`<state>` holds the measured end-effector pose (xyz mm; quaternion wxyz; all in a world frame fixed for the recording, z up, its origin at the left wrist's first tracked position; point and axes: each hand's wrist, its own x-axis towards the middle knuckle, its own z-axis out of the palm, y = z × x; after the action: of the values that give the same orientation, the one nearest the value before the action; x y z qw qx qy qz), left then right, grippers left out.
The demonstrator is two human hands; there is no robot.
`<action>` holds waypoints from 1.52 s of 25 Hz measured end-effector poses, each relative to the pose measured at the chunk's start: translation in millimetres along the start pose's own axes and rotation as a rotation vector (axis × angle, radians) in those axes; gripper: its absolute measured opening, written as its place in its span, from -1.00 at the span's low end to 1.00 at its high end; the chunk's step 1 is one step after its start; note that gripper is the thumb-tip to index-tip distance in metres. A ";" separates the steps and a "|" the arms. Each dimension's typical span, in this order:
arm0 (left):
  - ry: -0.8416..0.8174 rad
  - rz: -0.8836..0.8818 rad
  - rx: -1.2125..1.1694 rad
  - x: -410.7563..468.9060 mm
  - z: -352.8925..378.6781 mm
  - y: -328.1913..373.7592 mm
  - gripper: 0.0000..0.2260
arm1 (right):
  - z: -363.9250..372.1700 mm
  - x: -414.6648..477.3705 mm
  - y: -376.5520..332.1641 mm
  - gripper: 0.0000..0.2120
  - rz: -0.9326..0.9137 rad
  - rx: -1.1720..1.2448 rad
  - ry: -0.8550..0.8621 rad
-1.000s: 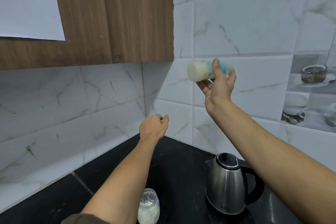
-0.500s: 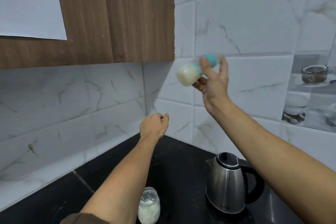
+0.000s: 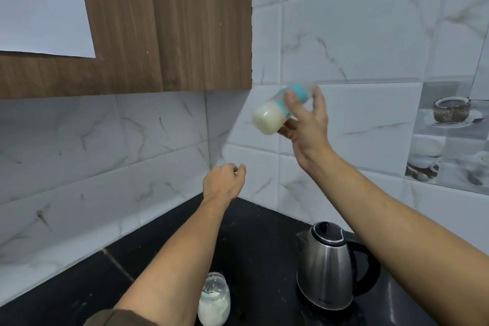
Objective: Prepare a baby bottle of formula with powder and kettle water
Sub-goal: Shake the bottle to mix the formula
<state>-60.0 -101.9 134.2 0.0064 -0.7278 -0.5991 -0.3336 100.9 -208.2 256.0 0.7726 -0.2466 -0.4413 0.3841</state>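
My right hand is raised in front of the tiled wall and grips a baby bottle with a teal collar. The bottle is tilted, its base down-left, and holds creamy white liquid; it looks motion-blurred. My left hand hovers lower, above the counter, with fingers loosely curled and nothing visible in it. A glass jar of white powder stands on the black counter beside my left forearm. A steel electric kettle with a black lid and handle stands to the right, lid closed.
A wooden wall cabinet hangs overhead at upper left, close above the raised bottle's height. Marble-look tiles form the corner walls behind the counter. A decorative tile with cups is at far right.
The bottle has swung from nearly level to base-down-left and dropped slightly in my right hand, as in shaking. My left hand has stayed in place.
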 end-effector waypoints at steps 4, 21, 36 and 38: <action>0.001 -0.020 0.007 0.4 -3.0 -1.9 -0.53 | -5.5 7.1 -1.2 -0.25 -0.003 0.107 0.168; 0.000 -0.005 0.016 6.5 -9.3 -1.6 -0.60 | -1.9 -12.4 11.3 -0.21 0.066 -0.278 -0.325; 0.002 -0.015 0.005 4.4 -9.8 5.0 -0.58 | 5.2 -11.2 5.1 -0.23 0.046 -0.313 -0.408; -0.001 -0.006 0.007 3.5 -8.9 4.8 -0.52 | 6.6 -3.5 4.7 -0.21 0.017 -0.156 -0.177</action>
<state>-59.8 -103.8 144.8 0.0075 -0.7264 -0.6023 -0.3311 92.3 -208.0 254.1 0.7058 -0.2748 -0.5342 0.3755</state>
